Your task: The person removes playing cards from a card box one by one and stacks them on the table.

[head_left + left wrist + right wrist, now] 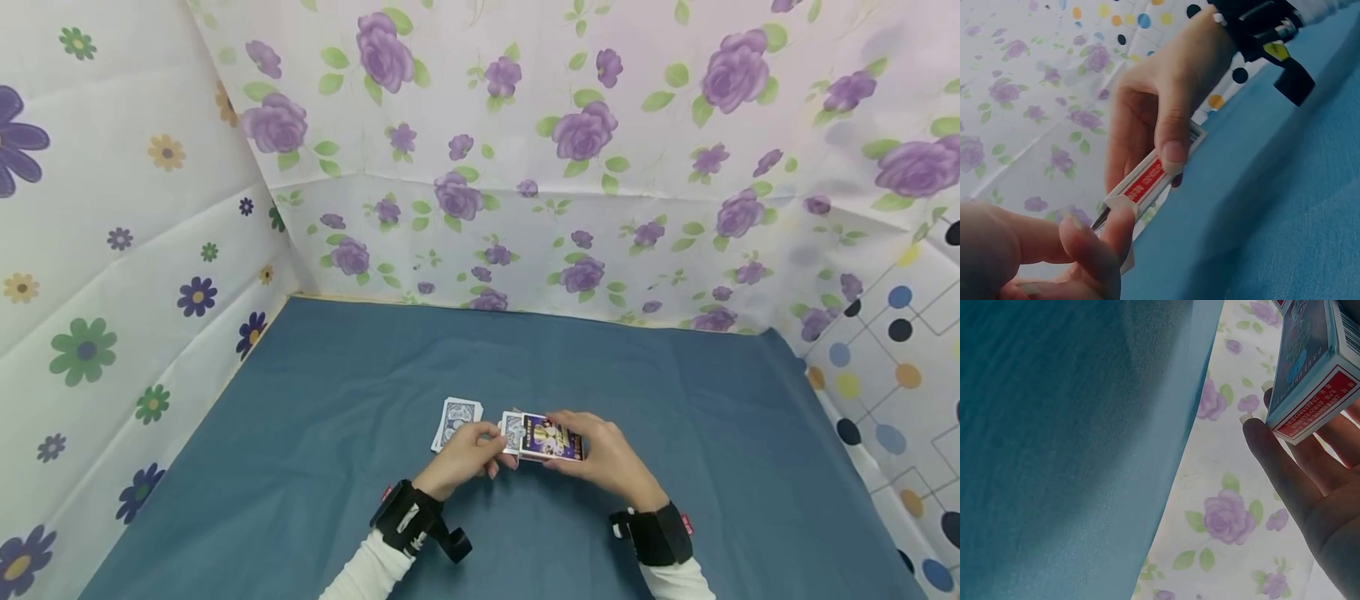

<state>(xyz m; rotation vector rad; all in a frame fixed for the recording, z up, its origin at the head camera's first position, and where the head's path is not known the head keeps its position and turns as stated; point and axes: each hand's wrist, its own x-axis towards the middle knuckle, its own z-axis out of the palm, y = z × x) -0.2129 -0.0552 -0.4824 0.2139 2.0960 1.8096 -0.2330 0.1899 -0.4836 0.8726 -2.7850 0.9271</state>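
Observation:
My right hand (606,457) holds a purple playing card box (552,438) from its right end, thumb on the near side and fingers on the far side. Blue-backed playing cards (512,427) stick partway out of the box's left end. At that end, my left hand (467,457) pinches the cards between thumb and finger. The left wrist view shows a white flap (1124,204) at the box mouth, against the left fingertips. A red label (1319,403) marks one narrow side of the box in the right wrist view.
Just beyond the left hand, a loose stack of blue-backed cards (456,417) lies face down on the blue tablecloth (360,375). Flower-print sheets (525,167) rise behind and to the left of the table, and a dotted sheet (885,383) stands on the right.

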